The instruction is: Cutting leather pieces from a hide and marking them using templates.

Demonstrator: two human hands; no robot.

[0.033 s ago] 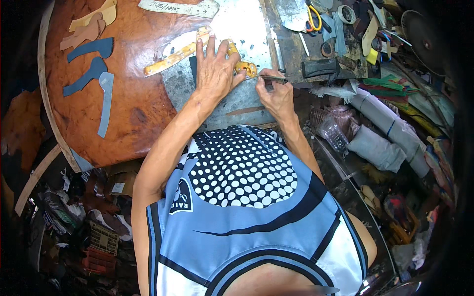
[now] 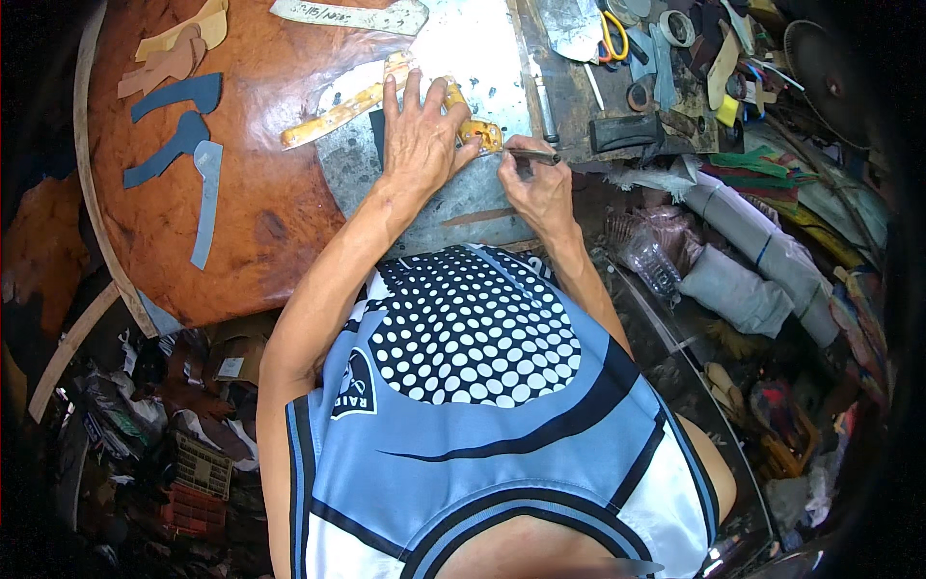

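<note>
My left hand lies with fingers spread over a yellowish, worn pattern piece with a cut-out, pressing it against a grey metal sheet. My right hand is closed around a slim dark pen-like tool, whose end is beside the cut-out end of the pattern piece. The tool's exact kind cannot be made out. A long yellow-stained strip stretches out to the left of my left hand. Partly covered by that hand is a dark blue piece.
Cut blue pieces and tan pieces lie on the brown leather-like tabletop at left. A pale template lies at the far edge. Right of the sheet are a white-handled tool, yellow scissors and a black block.
</note>
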